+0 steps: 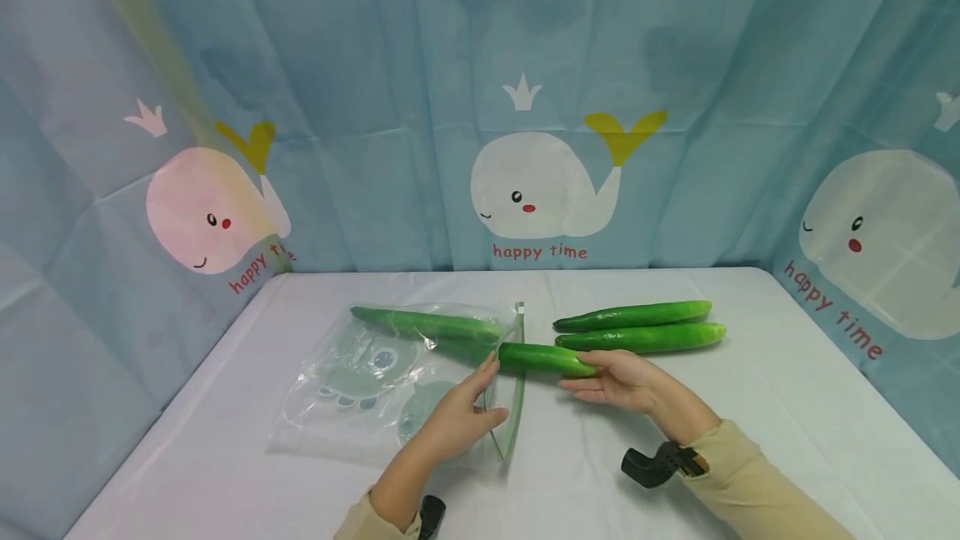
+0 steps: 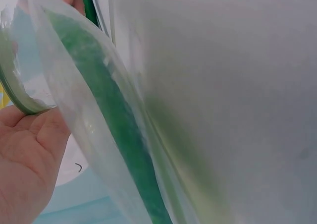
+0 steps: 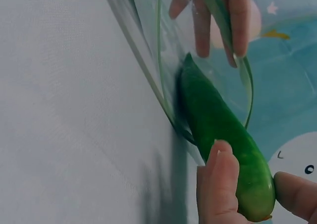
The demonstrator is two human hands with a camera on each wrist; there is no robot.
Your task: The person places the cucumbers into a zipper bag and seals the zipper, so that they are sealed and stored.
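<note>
My right hand (image 1: 626, 383) grips a green cucumber (image 1: 546, 358) by its blunt end, thumb on one side and fingers on the other. The cucumber's narrow end lies inside a clear zip bag (image 1: 300, 433), as the right wrist view shows with the tapered tip past the green zip rim (image 3: 250, 92). At the mouth, my left hand (image 1: 456, 423) pinches the upper rim and holds it up from the lower side. A second cucumber (image 1: 431, 324) lies within the bag, stem end to the left; the left wrist view sees a green cucumber (image 2: 106, 92) through the plastic.
Two more cucumbers, a rear one (image 1: 633, 316) and a front one (image 1: 645, 337), lie side by side just behind my right hand. A white cloth (image 1: 600, 482) covers the table. Blue curtains (image 1: 360, 107) printed with whales stand around its back and sides.
</note>
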